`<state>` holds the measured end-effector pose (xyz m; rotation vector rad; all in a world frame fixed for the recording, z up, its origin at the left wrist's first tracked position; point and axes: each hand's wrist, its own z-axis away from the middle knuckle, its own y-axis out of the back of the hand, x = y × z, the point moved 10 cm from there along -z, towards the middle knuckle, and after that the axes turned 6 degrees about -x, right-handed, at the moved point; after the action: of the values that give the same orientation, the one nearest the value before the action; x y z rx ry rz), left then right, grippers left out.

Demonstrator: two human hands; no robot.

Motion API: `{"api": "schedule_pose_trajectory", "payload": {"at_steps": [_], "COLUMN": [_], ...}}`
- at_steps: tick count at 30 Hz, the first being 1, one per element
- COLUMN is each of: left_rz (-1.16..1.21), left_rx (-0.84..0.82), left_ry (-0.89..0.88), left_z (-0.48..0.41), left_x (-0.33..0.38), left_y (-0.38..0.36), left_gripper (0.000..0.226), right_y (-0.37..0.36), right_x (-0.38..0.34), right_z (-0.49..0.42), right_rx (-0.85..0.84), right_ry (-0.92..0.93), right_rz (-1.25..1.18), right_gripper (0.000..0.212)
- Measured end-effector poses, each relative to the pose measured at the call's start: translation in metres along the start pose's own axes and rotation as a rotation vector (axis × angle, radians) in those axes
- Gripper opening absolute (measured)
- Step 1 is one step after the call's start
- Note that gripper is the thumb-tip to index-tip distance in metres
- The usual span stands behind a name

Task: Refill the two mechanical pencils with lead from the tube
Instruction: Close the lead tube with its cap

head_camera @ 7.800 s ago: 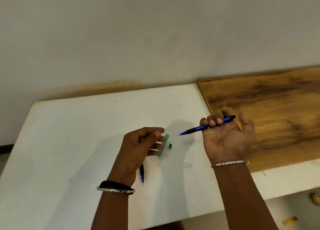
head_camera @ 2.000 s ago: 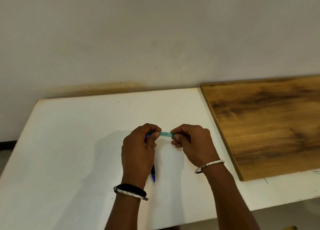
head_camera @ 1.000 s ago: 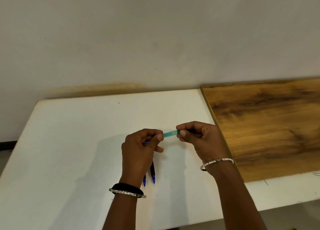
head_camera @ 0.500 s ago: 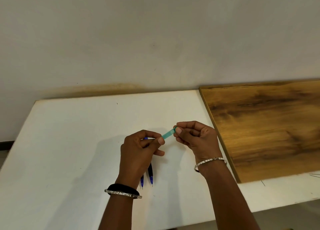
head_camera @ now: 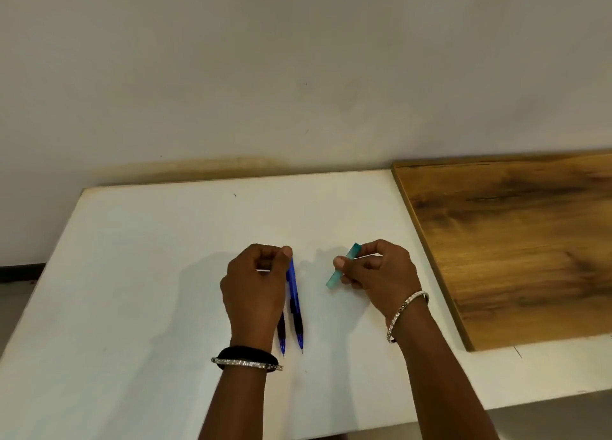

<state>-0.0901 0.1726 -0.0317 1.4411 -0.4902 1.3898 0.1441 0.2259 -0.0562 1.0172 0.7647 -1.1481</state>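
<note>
Over on the left, above the white table (head_camera: 132, 290), I've got the left hand (head_camera: 255, 290), knuckles up. Its fingers are curled round the top ends of both mechanical pencils (head_camera: 293, 294), with the thumb tip at the top of the right-hand barrel. The two blue barrels run side by side, dark grips and points aimed back toward the body. One is half hidden under the palm, and I can't tell whether the points touch the table. A black band (head_camera: 245, 353) and a studded bangle (head_camera: 246, 362) sit on that wrist.

Moving right, there's a gap, then the teal lead tube (head_camera: 341, 267), tilted and well clear of the pencils. The right hand (head_camera: 377, 274) pinches it near the middle between thumb and curled fingers. I can't make out whether its end is capped or open. There's a silver bangle (head_camera: 409, 309) on that wrist, and past it the wooden board (head_camera: 513, 241) lies on the table's right side, untouched.

Here's what worries me:
- If that tube is open, the tilt could let thin leads slide out, and they'd likely snap or be hard to spot on the table.
- Two pencils in one fist is awkward, and freeing one could let the other slip and roll.
- Feeding a lead in at an angle would probably break it.

As for lettering, I can't read any brand, label or print on the tube or either barrel.
</note>
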Motion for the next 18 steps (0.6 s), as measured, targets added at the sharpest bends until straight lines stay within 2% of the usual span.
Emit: {"api": "schedule_pose_trajectory", "payload": {"at_steps": [4, 9, 18], "left_rz": [-0.008, -0.021, -0.039], "left_rx": [0.081, 0.068, 0.010], "left_ry": [0.040, 0.046, 0.035], "left_z": [-0.001, -0.004, -0.006], "left_x": [-0.008, -0.014, -0.016], "left_y": [0.011, 0.012, 0.007], "left_gripper": [0.007, 0.005, 0.004], "right_y": [-0.016, -0.040, -0.043], "right_x": [0.002, 0.000, -0.002], "right_z": [0.001, 0.004, 0.002], "right_rx": [-0.035, -0.091, -0.020], "right_ry": [-0.024, -0.001, 0.017], "right_rz": [0.173, 0.399, 0.503], "right_gripper": [0.030, 0.031, 0.032]}}
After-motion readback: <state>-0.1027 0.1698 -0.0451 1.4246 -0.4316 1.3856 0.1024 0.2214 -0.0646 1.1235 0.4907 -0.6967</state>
